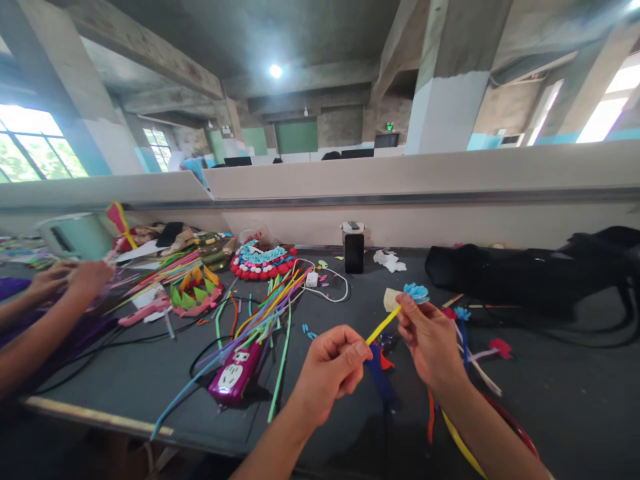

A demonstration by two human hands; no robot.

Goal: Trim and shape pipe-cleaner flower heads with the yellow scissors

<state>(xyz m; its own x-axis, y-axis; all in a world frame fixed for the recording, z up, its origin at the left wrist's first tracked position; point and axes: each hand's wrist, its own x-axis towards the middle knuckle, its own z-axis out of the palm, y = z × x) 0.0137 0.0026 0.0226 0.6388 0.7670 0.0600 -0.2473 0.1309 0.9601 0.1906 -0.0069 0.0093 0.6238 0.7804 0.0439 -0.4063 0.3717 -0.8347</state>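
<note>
A yellow pipe cleaner (384,324) runs slantwise between my two hands above the dark table. My left hand (334,365) pinches its lower end between thumb and fingers. At the upper end, my right hand (425,333) is closed around the pipe cleaner, just beneath a light blue fuzzy flower (416,293). Whether the flower is joined to the yellow stem is hidden by the fingers. Right of my right hand lie a small blue flower on a blue stem (463,317) and a red flower (501,348) on a pale stem.
Loose pipe cleaners (270,300) lie across a purple power strip (234,377) on the left. Behind stand a phone (355,253) and a red, white and blue fuzzy piece (263,259). A black bag (530,277) lies at right. Another person's hands (83,280) are at far left.
</note>
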